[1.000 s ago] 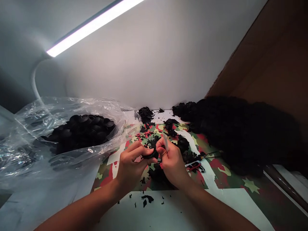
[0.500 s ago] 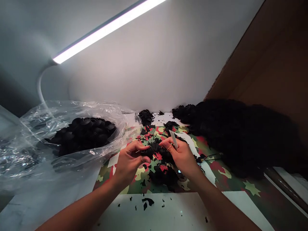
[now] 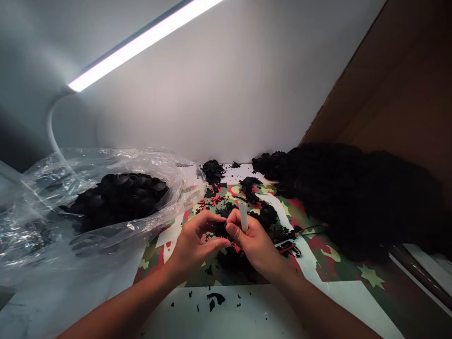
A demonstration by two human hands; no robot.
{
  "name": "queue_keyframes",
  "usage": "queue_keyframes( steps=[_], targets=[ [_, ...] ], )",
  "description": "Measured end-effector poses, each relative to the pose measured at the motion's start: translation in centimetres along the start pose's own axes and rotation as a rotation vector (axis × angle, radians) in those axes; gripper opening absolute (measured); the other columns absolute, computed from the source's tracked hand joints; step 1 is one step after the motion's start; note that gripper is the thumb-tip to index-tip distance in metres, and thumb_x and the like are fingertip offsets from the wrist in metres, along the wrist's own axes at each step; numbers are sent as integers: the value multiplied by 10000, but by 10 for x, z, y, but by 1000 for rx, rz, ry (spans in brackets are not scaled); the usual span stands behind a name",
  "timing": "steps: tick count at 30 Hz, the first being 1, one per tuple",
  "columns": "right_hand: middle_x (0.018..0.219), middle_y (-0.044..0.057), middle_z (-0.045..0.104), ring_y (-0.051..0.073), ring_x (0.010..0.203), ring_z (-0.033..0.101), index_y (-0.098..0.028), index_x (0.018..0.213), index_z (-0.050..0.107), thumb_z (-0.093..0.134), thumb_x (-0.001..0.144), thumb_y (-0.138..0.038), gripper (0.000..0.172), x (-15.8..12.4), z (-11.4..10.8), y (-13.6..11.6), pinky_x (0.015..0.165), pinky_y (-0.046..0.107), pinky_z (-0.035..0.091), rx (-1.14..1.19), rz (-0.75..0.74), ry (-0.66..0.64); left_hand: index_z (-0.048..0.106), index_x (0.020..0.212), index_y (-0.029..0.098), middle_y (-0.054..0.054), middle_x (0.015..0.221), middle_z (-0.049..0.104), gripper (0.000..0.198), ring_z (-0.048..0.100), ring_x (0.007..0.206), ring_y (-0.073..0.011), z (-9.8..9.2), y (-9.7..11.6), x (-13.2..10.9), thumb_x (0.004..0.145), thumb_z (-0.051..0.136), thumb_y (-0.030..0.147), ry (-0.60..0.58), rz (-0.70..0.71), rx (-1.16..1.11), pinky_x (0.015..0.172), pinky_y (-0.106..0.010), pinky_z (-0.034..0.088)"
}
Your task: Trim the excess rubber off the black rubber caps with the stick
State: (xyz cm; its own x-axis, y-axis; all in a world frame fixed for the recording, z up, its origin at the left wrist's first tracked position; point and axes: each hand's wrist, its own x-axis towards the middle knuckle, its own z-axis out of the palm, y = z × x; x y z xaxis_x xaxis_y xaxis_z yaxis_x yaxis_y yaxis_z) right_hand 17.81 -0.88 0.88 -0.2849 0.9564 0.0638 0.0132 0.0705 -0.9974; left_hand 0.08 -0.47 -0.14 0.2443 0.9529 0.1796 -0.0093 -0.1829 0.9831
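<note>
Between the thumb and fingers of my left hand (image 3: 197, 242) is a small black round ribbed part (image 3: 221, 229), gripped at its edge. My right hand (image 3: 252, 240) is closed around a slim white-handled tool (image 3: 243, 216), whose handle sticks up past the index finger; its working end is hidden. The right fingertips meet the right side of the ribbed part. Torn black scraps (image 3: 268, 214) lie behind and under both hands on a camouflage-patterned sheet (image 3: 151, 261) in green, red and yellow.
To the left, a clear plastic bag (image 3: 88, 240) lies open around many black round parts (image 3: 123, 197). A large dark heap (image 3: 353, 202) fills the right, beneath a brown cardboard panel (image 3: 395, 84). A bar lamp (image 3: 148, 44) shines above. Loose black bits (image 3: 216, 297) dot the white surface in front.
My right hand has moved left and slightly down to the ribbed part, and the white handle now stands more upright. My left hand has shifted slightly right. The view has moved a little.
</note>
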Motion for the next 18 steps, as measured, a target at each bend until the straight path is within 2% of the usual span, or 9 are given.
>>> queue_keyframes(
  steps=[4, 7, 10, 13, 15, 18],
  targets=[
    [679, -46, 364, 135, 619, 303, -220, 745, 457, 498, 979, -555, 411, -1, 5, 3, 563, 275, 255, -90, -47, 17, 727, 902, 168, -31, 873, 677, 284, 631, 779, -159, 0, 1, 0, 695, 890, 276, -16, -92, -80, 666, -248, 537],
    [656, -55, 315, 131, 594, 258, -225, 725, 418, 510, 974, -534, 407, -2, 6, 1, 539, 278, 219, -22, -12, 18, 735, 896, 160, -28, 846, 679, 260, 622, 722, -135, -5, 0, 3, 726, 869, 305, -66, -163, -204, 607, -219, 512],
    [629, -66, 271, 121, 547, 200, -229, 696, 395, 540, 954, -538, 427, 2, -6, -5, 503, 284, 158, 140, 22, 68, 750, 900, 160, -16, 801, 682, 273, 614, 660, -113, -14, -2, 9, 723, 878, 323, -76, -180, -291, 577, -204, 493],
    [623, -69, 282, 107, 516, 170, -228, 680, 385, 595, 915, -532, 439, 8, -28, -9, 487, 289, 113, 248, 11, 219, 753, 910, 156, -40, 813, 714, 299, 656, 705, -139, -24, -2, 15, 730, 878, 358, -75, -188, -430, 624, -221, 524],
    [603, -73, 283, 104, 509, 183, -227, 667, 386, 635, 889, -485, 422, 11, -40, -8, 480, 282, 119, 169, 35, 253, 746, 940, 150, -81, 890, 745, 298, 685, 767, -168, -28, -1, 17, 774, 845, 376, -112, -217, -538, 648, -235, 542],
    [595, -58, 406, 109, 525, 323, -217, 680, 495, 696, 832, -393, 308, 13, -44, -2, 487, 260, 228, -127, 75, 164, 733, 1046, 148, -125, 995, 757, 272, 702, 808, -186, -29, 0, 17, 864, 764, 347, -163, -272, -654, 602, -215, 534]
  ],
)
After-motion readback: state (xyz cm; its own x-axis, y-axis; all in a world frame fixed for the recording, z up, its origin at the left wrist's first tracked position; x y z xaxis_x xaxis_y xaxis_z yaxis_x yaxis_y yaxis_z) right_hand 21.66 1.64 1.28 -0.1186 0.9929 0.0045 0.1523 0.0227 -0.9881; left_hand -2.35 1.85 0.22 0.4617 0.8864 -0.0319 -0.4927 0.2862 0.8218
